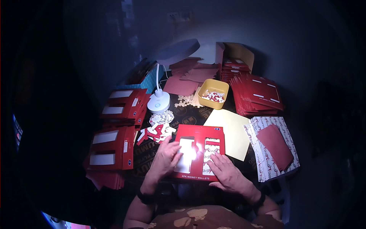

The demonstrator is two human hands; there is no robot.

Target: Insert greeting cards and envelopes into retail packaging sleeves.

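A red cardboard sleeve point(199, 152) with two cut-out windows lies in front of me on the dark table. White shows through its left window, glaring under the lamp; a patterned paper wallet point(211, 152) shows through the right one. My left hand point(164, 158) is at the left window's edge, fingers apart and slightly bent, with nothing seen in it. Flat across the lower part of the right window rests my right hand point(227, 171), its fingers stretched out. More red sleeves seem to lie beneath the top one.
Red sleeves are piled at left point(110, 147) and far right point(257, 91). Patterned wallets point(263, 168) form a stack at right under a dark red piece. A yellow bin point(213, 103) holds small bits. Red and white strips point(156, 133) lie near the white lamp point(158, 102).
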